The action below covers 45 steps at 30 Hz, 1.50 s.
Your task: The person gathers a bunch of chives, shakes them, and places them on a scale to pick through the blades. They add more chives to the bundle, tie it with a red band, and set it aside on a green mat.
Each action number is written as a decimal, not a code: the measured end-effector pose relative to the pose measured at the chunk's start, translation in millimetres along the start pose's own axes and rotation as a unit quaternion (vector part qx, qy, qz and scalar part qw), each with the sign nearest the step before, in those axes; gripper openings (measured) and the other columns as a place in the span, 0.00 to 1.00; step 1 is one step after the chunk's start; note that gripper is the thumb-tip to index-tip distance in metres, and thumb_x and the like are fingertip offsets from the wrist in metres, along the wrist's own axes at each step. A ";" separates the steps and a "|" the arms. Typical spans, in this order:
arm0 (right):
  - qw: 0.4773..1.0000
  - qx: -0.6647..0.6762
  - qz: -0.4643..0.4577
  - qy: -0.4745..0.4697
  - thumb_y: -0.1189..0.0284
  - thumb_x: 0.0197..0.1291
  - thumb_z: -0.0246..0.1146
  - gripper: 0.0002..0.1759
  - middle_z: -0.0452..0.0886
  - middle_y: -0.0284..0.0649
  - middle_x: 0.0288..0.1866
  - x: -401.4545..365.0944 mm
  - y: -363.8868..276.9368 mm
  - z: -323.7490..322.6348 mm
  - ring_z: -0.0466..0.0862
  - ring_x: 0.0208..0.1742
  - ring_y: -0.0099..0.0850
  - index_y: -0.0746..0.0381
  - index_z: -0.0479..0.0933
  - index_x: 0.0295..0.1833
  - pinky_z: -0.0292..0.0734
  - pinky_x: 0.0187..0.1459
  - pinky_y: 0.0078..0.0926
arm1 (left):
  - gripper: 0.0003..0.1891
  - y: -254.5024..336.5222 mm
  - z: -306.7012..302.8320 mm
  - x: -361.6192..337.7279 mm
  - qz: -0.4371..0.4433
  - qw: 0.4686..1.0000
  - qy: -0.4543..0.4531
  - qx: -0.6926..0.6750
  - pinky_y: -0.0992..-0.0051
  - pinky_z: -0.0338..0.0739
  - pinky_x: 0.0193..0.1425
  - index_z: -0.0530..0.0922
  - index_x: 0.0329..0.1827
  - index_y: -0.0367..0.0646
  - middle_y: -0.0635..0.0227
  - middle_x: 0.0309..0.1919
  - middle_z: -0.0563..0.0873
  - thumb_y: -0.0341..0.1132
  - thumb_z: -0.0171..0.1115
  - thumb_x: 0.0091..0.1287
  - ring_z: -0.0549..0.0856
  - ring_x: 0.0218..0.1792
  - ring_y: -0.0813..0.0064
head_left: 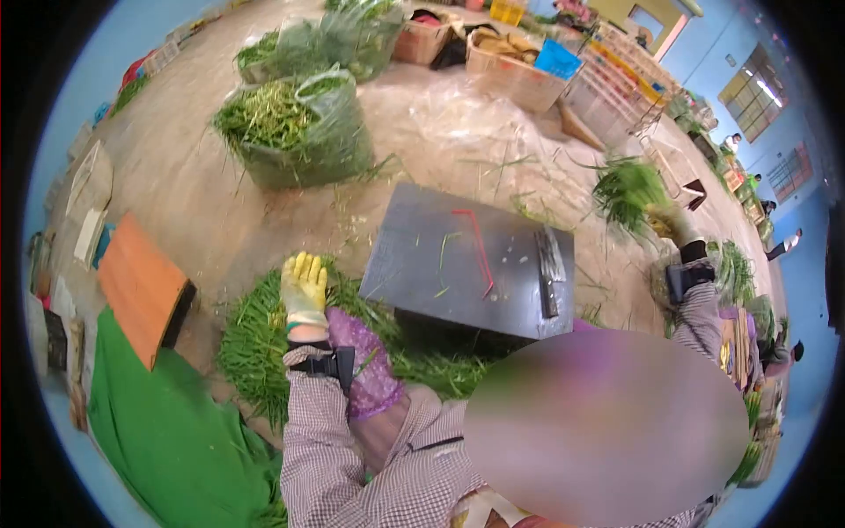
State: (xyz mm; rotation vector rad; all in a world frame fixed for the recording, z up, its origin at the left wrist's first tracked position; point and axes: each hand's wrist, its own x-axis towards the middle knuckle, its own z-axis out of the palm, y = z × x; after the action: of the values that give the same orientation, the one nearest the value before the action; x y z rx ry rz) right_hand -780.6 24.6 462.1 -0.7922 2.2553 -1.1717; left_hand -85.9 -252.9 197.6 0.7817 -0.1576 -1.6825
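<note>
Holding seems underway: greens (627,192) are clamped by the right hand (673,223), right of the table (414,233); left of it, the left hand (304,289) is uncurled; steadiness seems needed next.

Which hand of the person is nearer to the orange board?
The left hand. It is open, to the right of the orange board in the picture. The right hand is farther, beyond the grey table, holding a green bunch.
</note>
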 end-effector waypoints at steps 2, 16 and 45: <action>0.943 -0.324 0.077 -0.020 0.59 0.60 0.72 0.16 0.79 0.35 0.22 42.0 57.6 -33.6 0.76 0.18 0.27 0.62 0.80 0.36 0.68 0.19 0.30 | 0.32 -2.0 -5.6 -3.0 0.005 0.998 -0.049 0.029 0.59 0.65 0.74 0.70 0.72 0.39 0.59 0.72 0.73 0.53 0.57 0.74 0.71 0.72 0.59; 0.989 0.091 0.115 -0.011 0.68 0.66 0.69 0.08 0.81 0.30 0.25 -51.9 146.9 -75.5 0.77 0.18 0.19 0.60 0.80 0.39 0.68 0.17 0.19 | 0.26 2.5 10.2 -7.2 -0.050 0.995 -0.084 0.038 0.66 0.71 0.70 0.74 0.69 0.36 0.60 0.66 0.80 0.47 0.51 0.78 0.78 0.67 0.64; 0.860 0.475 -0.066 -0.176 0.69 0.73 0.62 0.15 0.77 0.37 0.35 -157.2 29.8 184.7 0.68 0.23 0.19 0.65 0.72 0.59 0.65 0.27 0.17 | 0.22 -248.0 59.8 -58.3 0.346 0.390 -0.467 0.714 0.49 0.62 0.76 0.73 0.67 0.47 0.61 0.72 0.73 0.38 0.60 0.69 0.67 0.76 0.58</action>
State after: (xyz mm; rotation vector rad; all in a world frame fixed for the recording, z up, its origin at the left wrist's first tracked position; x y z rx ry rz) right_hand -557.7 40.6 363.2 -0.6525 1.0943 -1.7818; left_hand -319.8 -149.0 142.9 0.5453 -2.6099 -0.5143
